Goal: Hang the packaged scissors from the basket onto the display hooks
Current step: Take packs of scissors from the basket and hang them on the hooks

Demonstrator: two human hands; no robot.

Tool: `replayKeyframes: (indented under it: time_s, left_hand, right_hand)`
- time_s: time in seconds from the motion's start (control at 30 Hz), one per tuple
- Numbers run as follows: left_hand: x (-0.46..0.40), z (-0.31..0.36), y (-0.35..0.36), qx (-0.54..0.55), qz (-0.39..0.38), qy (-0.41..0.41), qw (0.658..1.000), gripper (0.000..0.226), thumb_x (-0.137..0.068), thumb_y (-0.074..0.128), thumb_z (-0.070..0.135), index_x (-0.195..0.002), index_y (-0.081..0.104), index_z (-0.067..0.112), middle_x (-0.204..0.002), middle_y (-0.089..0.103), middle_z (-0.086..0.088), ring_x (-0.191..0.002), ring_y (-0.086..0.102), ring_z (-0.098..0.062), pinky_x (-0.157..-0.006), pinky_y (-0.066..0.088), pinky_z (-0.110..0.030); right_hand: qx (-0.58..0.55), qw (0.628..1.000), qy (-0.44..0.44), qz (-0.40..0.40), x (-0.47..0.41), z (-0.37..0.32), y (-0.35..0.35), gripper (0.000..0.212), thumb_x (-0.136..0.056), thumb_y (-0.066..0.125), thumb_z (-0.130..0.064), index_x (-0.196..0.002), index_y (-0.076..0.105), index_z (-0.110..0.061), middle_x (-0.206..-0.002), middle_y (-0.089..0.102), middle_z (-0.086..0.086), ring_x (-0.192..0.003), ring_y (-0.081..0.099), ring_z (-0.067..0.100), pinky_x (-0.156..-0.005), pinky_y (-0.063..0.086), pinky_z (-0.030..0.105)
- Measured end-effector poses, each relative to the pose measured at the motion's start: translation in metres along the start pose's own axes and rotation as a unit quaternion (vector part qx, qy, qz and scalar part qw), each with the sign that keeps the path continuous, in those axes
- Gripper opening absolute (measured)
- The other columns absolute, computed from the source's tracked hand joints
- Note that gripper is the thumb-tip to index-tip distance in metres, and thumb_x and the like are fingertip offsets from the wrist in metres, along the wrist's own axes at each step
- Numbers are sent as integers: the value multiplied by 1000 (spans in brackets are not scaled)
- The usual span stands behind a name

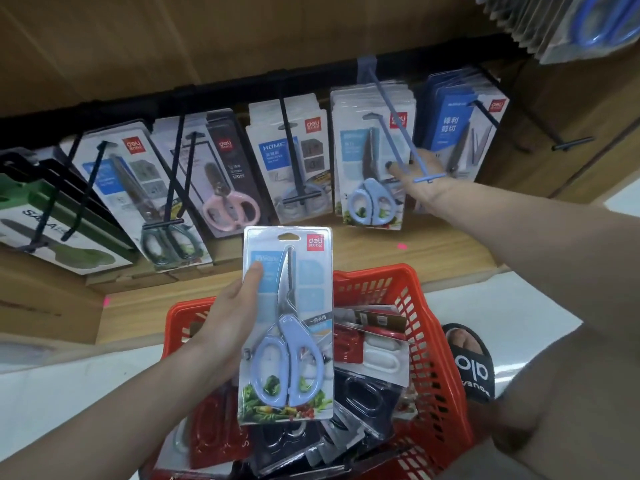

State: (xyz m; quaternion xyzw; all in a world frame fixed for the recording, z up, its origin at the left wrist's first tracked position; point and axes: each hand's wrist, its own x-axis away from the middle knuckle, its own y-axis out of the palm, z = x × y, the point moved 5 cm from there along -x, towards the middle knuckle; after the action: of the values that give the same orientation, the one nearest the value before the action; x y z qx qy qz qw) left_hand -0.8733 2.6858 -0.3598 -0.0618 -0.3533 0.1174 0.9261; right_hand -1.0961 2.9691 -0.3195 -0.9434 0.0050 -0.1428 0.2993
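Blue-handled packaged scissors (286, 323), clear blister, left hand (227, 327)

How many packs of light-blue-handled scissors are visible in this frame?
2 clearly: one pack held in the left hand above the red basket, one at the front of the blue hook's stack. Packs behind it likely match but are hidden.

A black slide sandal (468, 362) rests on the pale floor (69, 393).

We see even, fairly bright indoor light with soft shadows. Glare washes over the plastic blister packs (372, 161) and the pale floor (41, 403). Wide-angle distortion bends the black rail (214, 90), and we find the corners soft, the whole picture slightly blurred.
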Motion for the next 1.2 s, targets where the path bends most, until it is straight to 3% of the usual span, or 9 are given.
replayKeyframes:
  time_s: [0.13, 0.27, 0.37, 0.5, 0.63, 0.77, 0.93, 1.07, 1.2]
  left_hand:
    - [3, 4, 0, 14, 10, 19, 1000, 63, -105, 44, 65, -153, 52, 25, -130, 63, 23, -140, 42, -5, -113, 27, -33]
    - [2, 3, 0, 8, 21, 23, 999, 70, -104, 44, 66, -160, 44, 24, -161, 47, 11, -154, 34, -14, -121, 23, -38]
    - [1, 6, 4, 10, 1, 26, 1000, 65, -104, 43, 67, -155, 51, 26, -154, 53, 16, -149, 39, -11, -116, 25, -35]
    - [-2, 9, 10, 10, -29, 31, 999, 64, -104, 43, 68, -153, 54, 28, -154, 55, 15, -149, 43, -12, -128, 23, -45]
    - [3, 15, 29, 30, -70, 29, 997, 60, -105, 44, 64, -152, 54, 27, -149, 63, 7, -143, 54, -19, -126, 32, -51]
    - [10, 22, 55, 59, -110, 28, 992, 56, -106, 46, 61, -150, 56, 28, -143, 68, 1, -131, 66, -21, -119, 43, -52]
    - [15, 45, 87, -26, -79, 100, 991, 67, -98, 50, 68, -150, 54, 26, -150, 61, 6, -140, 55, -18, -123, 35, -54]
    - [8, 83, 107, -89, -65, 190, 976, 34, -109, 49, 50, -128, 58, 23, -124, 69, 8, -120, 66, -13, -114, 48, -48]
    - [-5, 123, 117, -134, -29, 236, 962, 57, -109, 49, 47, -157, 39, 18, -138, 56, 10, -130, 55, -13, -115, 42, -36]
  right_hand:
    - [65, 998, 25, 9, 0, -3, 8, 28, -106, 53, -27, -120, 56, -3, -100, 56, 14, -90, 55, 30, -79, 52, 43]
    - [85, 994, 71, -2, 10, 2, 13, 44, -107, 49, -30, -142, 46, -5, -122, 60, 15, -109, 61, 34, -81, 48, 37]
    - [143, 985, 84, -42, 35, 15, 18, 45, -107, 49, -33, -146, 48, -10, -125, 59, 9, -112, 62, 32, -93, 46, 34]
    - [-7, 968, 103, -228, 100, 32, 41, 20, -106, 56, -21, -125, 55, -16, -129, 65, 9, -107, 67, 21, -99, 56, 39]
    - [-174, 898, 121, -387, 159, 27, 58, 29, -106, 53, -24, -133, 62, -14, -125, 74, 8, -115, 72, 25, -105, 54, 40]
    - [-208, 917, 100, -326, 172, 29, 51, 26, -103, 63, -17, -128, 67, -21, -116, 79, 1, -108, 75, 21, -97, 59, 39]
    - [-234, 936, 95, -246, 155, 43, 18, 31, -103, 57, -4, -132, 63, -12, -122, 76, 12, -111, 73, 31, -97, 59, 45]
    - [-232, 954, 85, -171, 139, 57, -9, 33, -102, 59, -2, -133, 64, -12, -123, 75, 14, -111, 73, 33, -98, 58, 49]
    - [-244, 957, 68, -143, 122, 57, -19, 32, -103, 59, -5, -133, 65, -12, -123, 75, 11, -111, 73, 31, -100, 58, 49]
